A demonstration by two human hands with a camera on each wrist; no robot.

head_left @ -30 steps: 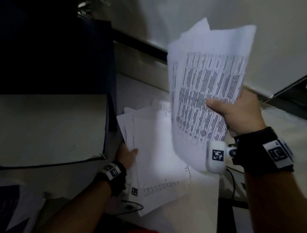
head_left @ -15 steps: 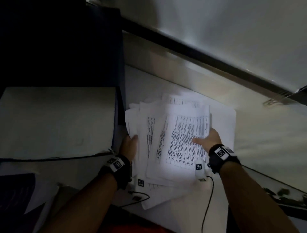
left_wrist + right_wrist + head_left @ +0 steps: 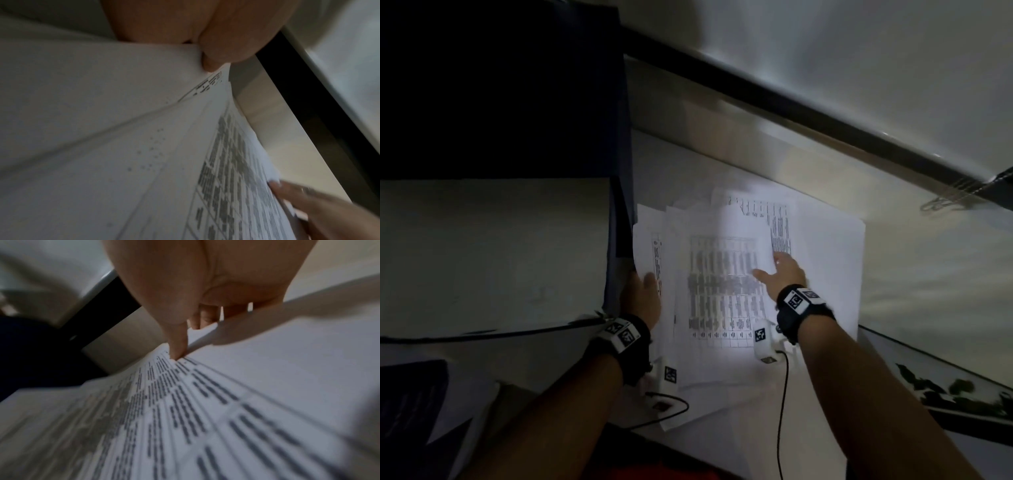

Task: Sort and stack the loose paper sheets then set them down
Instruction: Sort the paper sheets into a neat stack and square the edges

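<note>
A loose pile of paper sheets, some blank and some printed with tables, lies fanned out on the white table. My left hand grips the pile's left edge, its thumb pressed on top. My right hand is on the right half of the pile. Its thumb presses the printed top sheet, and its fingers are tucked under a blank sheet that curls up over them. The printed sheets are blurred.
A dark blue box and a pale flat board stand against the pile's left side. A dark rail runs along the wall behind. A metal clip lies at the far right. Black cables trail from the wrist cameras.
The right hand brought the raised bundle down onto the pile. It has since slid right, and a blank sheet now curls over its fingers. The left hand stayed at the left edge.
</note>
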